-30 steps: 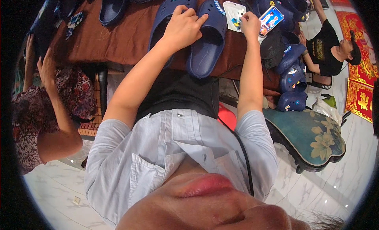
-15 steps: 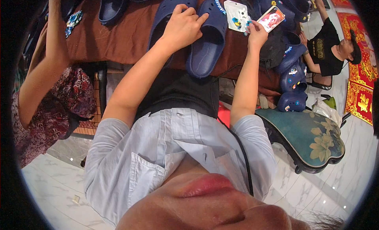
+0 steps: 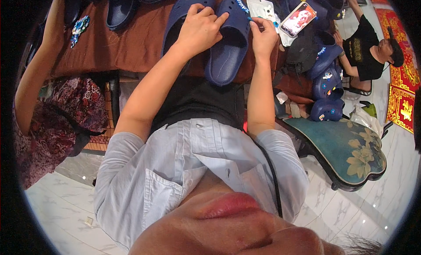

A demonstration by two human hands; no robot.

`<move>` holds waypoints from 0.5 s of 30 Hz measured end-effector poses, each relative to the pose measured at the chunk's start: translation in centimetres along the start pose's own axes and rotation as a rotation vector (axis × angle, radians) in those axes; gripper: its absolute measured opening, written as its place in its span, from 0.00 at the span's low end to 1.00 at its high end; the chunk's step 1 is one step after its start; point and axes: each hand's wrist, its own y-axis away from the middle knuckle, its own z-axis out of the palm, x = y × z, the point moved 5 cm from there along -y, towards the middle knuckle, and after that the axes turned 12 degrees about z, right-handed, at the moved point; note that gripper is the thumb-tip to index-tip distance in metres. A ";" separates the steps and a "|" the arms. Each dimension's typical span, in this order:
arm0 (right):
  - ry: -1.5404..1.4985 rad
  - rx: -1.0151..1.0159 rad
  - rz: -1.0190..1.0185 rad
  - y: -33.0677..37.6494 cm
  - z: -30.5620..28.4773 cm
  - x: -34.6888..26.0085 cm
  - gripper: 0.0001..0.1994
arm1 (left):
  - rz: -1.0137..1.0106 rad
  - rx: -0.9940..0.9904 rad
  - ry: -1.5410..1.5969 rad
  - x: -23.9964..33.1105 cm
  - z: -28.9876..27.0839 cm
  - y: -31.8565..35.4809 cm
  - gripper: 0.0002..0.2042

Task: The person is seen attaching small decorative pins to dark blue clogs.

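Note:
Two navy blue foam clogs lie side by side on the brown cloth [image 3: 118, 49]; the left clog [image 3: 175, 18] and the right clog [image 3: 230, 44] each carry a light blue name charm across the top. My left hand [image 3: 199, 31] lies over both, its index finger and thumb closed at the opening edge of the right clog. Close beside that clog's outer side, my right hand [image 3: 264, 39] pinches a small blue shoe charm [image 3: 250, 19]. A white sheet of charms [image 3: 261, 8] lies behind my right hand, partly covered by it.
A phone with a lit screen [image 3: 298, 19] leans beside the charm sheet. Decorated clogs [image 3: 328, 83] line the table's right side. A cluster of blue charms [image 3: 80, 30] lies at left, near another person's arm [image 3: 37, 66]. A person in black [image 3: 362, 49] sits at far right, beyond a cushioned stool [image 3: 337, 150].
My right hand has moved left from the charm sheet to the right clog, carrying the small charm. My left hand stays on the clogs. The arm at left has shifted.

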 end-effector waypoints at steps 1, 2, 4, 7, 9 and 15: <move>0.004 0.007 0.003 0.2 -0.1 0.1 0.07 | 0.002 0.005 -0.001 0.1 -0.1 -0.2 0.27; 0.030 0.015 -0.026 0.4 -0.2 0.1 0.07 | 0.009 0.007 0.005 0.2 -0.1 -0.3 0.27; 0.054 0.006 -0.052 0.9 -0.2 -0.7 0.07 | 0.007 -0.002 -0.004 0.0 0.0 -0.1 0.27; 0.096 0.001 -0.076 1.7 -0.3 -1.3 0.07 | 0.006 0.002 -0.002 -0.1 0.0 0.0 0.27; 0.130 0.018 -0.116 2.3 -0.4 -1.6 0.07 | 0.009 0.005 0.000 -0.1 0.1 0.0 0.28; 0.161 0.010 -0.198 2.8 -0.3 -1.4 0.08 | 0.010 0.014 -0.009 -0.1 0.0 -0.1 0.29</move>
